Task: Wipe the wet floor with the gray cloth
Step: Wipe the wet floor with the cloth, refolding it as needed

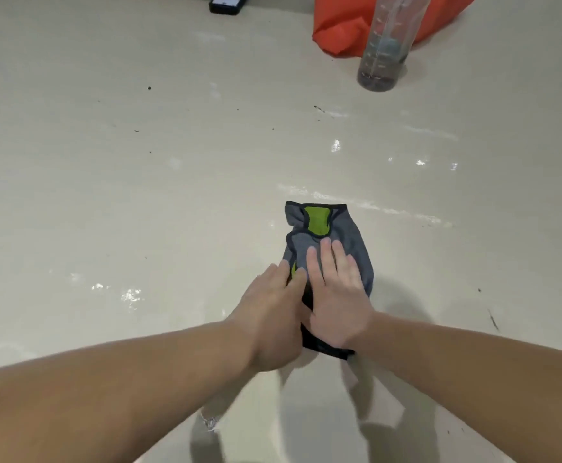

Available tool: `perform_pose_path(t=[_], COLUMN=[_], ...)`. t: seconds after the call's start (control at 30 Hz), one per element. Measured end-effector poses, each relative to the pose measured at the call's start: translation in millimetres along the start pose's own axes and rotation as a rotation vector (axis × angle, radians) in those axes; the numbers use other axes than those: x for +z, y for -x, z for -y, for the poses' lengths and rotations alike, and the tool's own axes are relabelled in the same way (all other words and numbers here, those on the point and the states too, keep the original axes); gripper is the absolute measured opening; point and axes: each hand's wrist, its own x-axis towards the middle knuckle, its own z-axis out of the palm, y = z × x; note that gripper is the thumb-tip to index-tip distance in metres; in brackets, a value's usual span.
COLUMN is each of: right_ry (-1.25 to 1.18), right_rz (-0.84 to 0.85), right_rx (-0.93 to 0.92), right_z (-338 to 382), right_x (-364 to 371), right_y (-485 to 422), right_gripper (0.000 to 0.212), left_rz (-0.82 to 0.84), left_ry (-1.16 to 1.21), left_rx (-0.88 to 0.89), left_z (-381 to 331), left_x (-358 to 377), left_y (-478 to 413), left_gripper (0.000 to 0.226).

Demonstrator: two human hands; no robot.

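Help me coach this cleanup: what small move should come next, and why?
Probably push the gray cloth forward: both the left hand and right hand press it flat, and wet streaks glisten on the floor just beyond it.

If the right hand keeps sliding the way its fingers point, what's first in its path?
Beyond the gray cloth, the right hand would likely meet only wet streaks; the clear bottle sits farther off, slightly right.
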Motion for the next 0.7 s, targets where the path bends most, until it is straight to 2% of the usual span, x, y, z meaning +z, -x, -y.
perform_pose_path(t=[0.03,0.13,0.17,0.23,0.3,0.43,0.6,0.7], right_ry=[0.019,0.061,0.054,0.031,0.02,0.014,0.006,-0.029], right_rz=[0.003,0.053,0.052,0.051,0.048,-0.054,-0.076,-0.072], right_rx=[-0.014,-0.033,-0.02,0.011,0.055,0.109,0.189,0.268], right_z=[-1.0,-12.8,-20.7,-48.3,-80.7,-150.2,-213.3,-248.6], right_x=[0.4,4.9,2.4,-5.2,-16.7,-26.1,-36.5,-46.0], right_y=[2.1,-0.4,-2.9,-7.0,-3.9,18.7,52.5,71.2], right_gripper=[0.099,0.105,0.104,0.096,0.093,0.092,0.091,0.092], left_rz=[0.023,0.161,0.208,0.256,0.226,0.036,-0.069,-0.074], left_ry=[0.004,-0.067,-0.109,-0.238,-0.296,-0.181,-0.122,-0.114], left_rx=[-0.017,-0.046,-0.063,-0.108,-0.165,-0.199,-0.018,0.023], left_z=[-6.6,-25.4,-32.4,-52.0,-70.8,-103.9,-147.3,-163.8], left_x=[-4.9,-18.4,-24.2,-36.6,-44.6,-19.7,31.7,48.6], left_y=[-5.1,-21.4,-26.8,-42.0,-59.2,-85.5,-96.2,-99.4], left_gripper=[0.049,0.076,0.076,0.061,0.045,0.021,0.024,0.029])
